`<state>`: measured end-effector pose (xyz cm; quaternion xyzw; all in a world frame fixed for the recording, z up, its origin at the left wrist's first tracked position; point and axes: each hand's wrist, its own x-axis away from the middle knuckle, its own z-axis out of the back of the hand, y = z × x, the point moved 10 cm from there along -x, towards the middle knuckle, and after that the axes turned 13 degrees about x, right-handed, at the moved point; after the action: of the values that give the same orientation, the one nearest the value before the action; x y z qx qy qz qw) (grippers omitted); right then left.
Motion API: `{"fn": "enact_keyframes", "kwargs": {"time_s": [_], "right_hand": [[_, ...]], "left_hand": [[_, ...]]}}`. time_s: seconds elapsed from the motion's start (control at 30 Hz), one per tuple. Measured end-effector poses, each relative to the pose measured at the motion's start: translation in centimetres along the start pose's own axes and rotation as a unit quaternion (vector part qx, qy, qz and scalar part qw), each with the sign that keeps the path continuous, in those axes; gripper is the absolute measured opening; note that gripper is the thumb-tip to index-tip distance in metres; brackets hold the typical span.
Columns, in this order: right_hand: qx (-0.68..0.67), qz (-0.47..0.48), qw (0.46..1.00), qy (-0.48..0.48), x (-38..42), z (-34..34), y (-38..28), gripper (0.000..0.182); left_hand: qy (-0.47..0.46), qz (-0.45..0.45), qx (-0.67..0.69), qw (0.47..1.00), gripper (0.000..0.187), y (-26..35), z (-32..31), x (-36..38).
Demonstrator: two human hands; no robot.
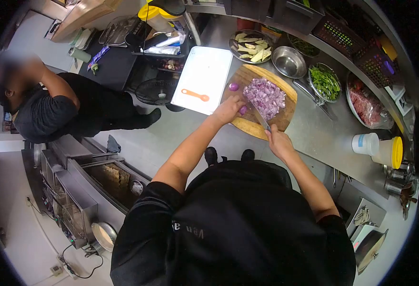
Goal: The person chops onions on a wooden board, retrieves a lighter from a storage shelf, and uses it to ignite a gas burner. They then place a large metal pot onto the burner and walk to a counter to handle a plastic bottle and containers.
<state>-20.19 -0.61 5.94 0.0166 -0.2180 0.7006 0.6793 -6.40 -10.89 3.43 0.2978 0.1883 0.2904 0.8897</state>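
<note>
Chopped red onion (266,97) lies heaped on a round wooden board (285,114). My right hand (280,142) is closed around the handle of a knife (261,118), whose blade runs along the near-left side of the heap. At the board's left side, the curled fingers of my left hand (228,109) hold a piece of red onion (243,110), close to the blade. Another onion piece (234,86) sits farther back on the board. A white tray-like board (207,71) with an orange spoon (195,95) on it adjoins on the left.
Behind the board stand a plate of pale wedges (252,47) and a metal bowl (289,62). Rightward are chopped greens (325,83), tongs (314,97), plastic-covered meat (364,102) and tubs (365,143). A co-worker (57,105) stands at left, near fryers (71,200).
</note>
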Motion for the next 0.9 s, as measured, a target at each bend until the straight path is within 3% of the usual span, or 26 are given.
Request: {"fn": "enact_keyframes", "kwargs": {"time_s": [0.07,0.17,0.3,0.37,0.5,0.57,0.67,0.8,0.9], "right_hand": [[0.003,-0.006,1.000,-0.002,0.1,-0.2,0.0,0.029],[0.008,0.004,1.000,0.009,-0.3,-1.3,0.4,0.029],[0.012,0.004,1.000,-0.006,-0.5,-2.1,-0.1,0.028],[0.004,-0.016,0.999,-0.030,-0.5,-2.6,-0.3,0.029],[0.013,-0.014,0.998,-0.058,-0.8,-3.8,-0.4,0.031],[0.008,0.004,0.998,-0.065,-1.2,-5.0,-0.3,0.032],[0.022,0.007,0.998,-0.065,-1.3,-4.4,0.0,0.034],[0.006,0.001,0.998,-0.065,-0.5,-3.4,-0.4,0.033],[0.003,0.004,0.998,-0.060,-0.3,-3.5,-0.4,0.033]], "left_hand": [[0.051,0.083,0.010,0.995,0.053,-0.8,0.1,1.0],[0.095,0.131,0.003,0.987,0.056,-0.6,-0.3,2.1],[0.172,0.113,0.026,0.978,0.056,-0.1,0.0,3.0],[0.201,0.044,0.046,0.977,0.053,0.3,0.0,3.2],[0.232,0.037,0.040,0.971,0.050,0.7,-0.2,3.6],[0.216,0.132,0.050,0.966,0.048,0.0,-0.5,3.8],[0.259,0.091,0.050,0.960,0.047,0.5,-0.3,4.0],[0.260,0.115,0.063,0.957,0.046,0.6,-0.1,4.0],[0.279,0.063,0.040,0.957,0.046,1.1,0.0,4.0]]}}
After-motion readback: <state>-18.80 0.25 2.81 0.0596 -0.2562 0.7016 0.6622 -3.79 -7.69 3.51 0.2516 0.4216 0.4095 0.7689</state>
